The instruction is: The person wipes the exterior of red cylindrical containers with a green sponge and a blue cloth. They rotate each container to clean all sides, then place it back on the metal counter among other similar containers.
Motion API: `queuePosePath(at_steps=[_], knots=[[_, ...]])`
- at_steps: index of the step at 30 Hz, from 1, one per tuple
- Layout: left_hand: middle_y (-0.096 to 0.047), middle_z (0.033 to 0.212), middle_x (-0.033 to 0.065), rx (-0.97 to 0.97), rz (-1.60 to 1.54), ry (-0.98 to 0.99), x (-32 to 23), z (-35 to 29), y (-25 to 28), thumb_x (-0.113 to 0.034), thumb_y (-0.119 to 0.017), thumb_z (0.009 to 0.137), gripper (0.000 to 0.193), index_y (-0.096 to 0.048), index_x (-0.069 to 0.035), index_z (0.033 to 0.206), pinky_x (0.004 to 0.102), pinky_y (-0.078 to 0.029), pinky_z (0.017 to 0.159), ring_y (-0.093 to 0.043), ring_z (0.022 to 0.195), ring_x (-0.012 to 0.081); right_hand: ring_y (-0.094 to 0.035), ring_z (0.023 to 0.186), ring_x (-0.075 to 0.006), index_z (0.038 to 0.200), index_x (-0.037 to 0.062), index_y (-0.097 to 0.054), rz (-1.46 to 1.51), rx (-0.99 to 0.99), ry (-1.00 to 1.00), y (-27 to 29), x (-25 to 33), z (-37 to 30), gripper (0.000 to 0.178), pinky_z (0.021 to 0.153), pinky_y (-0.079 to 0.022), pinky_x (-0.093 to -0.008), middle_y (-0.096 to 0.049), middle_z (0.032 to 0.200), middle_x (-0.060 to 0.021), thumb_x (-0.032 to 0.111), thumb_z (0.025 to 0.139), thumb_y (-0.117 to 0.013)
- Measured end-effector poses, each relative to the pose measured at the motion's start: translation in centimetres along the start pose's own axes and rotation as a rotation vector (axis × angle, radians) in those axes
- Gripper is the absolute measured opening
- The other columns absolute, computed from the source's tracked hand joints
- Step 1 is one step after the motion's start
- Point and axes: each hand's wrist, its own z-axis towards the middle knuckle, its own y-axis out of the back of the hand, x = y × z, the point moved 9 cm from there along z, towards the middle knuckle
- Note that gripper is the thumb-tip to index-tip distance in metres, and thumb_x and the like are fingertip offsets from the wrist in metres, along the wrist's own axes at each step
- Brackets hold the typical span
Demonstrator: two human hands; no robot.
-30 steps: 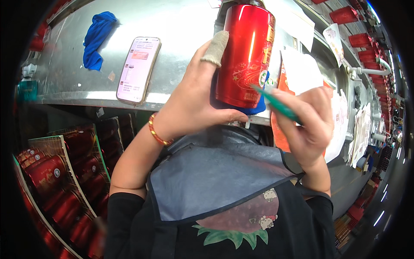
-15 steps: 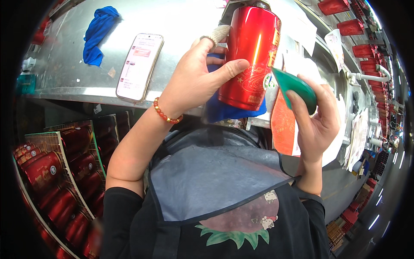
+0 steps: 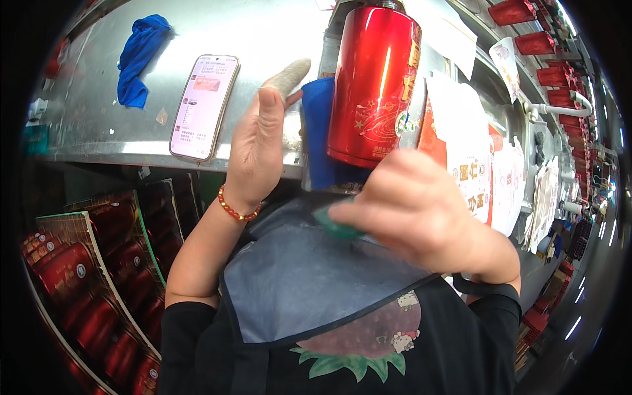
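A shiny red metal cylinder, bottle-like with gold and white decoration (image 3: 372,92), lies tilted on the bench at centre, its narrow end at the far side. Beneath it is a blue cloth (image 3: 318,125). Just left of the cloth, my left hand (image 3: 260,141) is off the cylinder, open with its fingers stretched out and a pale fabric cover on one finger. My right hand (image 3: 415,207), slightly blurred, grips a green plastic scraper (image 3: 337,224) low over my grey apron (image 3: 309,276), close below the cylinder's near end.
A smartphone (image 3: 205,108) with a lit screen and a crumpled blue cloth (image 3: 140,59) lie on the metal bench (image 3: 263,33) to the left. Printed decal sheets (image 3: 471,171) spread at right. Racks of red cylinders (image 3: 62,263) stand lower left; more red pieces (image 3: 534,43) line the far right.
My left hand has let go of the red cylinder and moved left. My right hand has brought the scraper from the cylinder's right side down and left, over the apron.
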Motion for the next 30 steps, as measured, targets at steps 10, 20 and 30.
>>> queuePosePath(at_steps=[10,20,30], knots=[[-0.058,0.139,0.0163,-0.029,0.049,0.071,0.9,1.1,-1.0,-0.038,-0.064,0.103,0.059,-0.055,0.007,0.141,0.0339,-0.045,0.108,-0.058,0.126,0.0224,-0.058,0.079,-0.0197,0.110,0.0010,-0.076,-0.198,-0.336,-0.259,7.2,-1.8,-2.4,0.037,0.071,-0.047,-0.0325,-0.068,0.092,-0.0086,-0.003,0.074,-0.077],[-0.059,0.132,0.0238,0.054,-0.007,0.050,1.1,3.1,-3.6,-0.045,-0.074,0.094,0.077,-0.048,0.008,0.143,0.0431,-0.047,0.109,-0.060,0.127,0.0321,-0.060,0.080,-0.0169,0.107,-0.0017,-0.076,-0.081,-0.621,-0.503,8.3,-5.0,-7.5,0.033,0.071,-0.046,-0.0291,-0.068,0.088,-0.0077,-0.005,0.075,-0.084],[-0.040,0.159,0.0196,0.133,-0.048,0.088,0.8,1.6,-3.6,-0.031,-0.044,0.112,0.061,-0.029,0.009,0.156,0.0378,-0.035,0.120,-0.044,0.144,0.0245,-0.057,0.075,-0.0181,0.109,0.0038,-0.077,-0.284,-0.414,-0.225,3.9,-3.4,-3.7,0.042,0.065,-0.046,-0.0312,-0.063,0.087,-0.0029,-0.005,0.068,-0.077]])
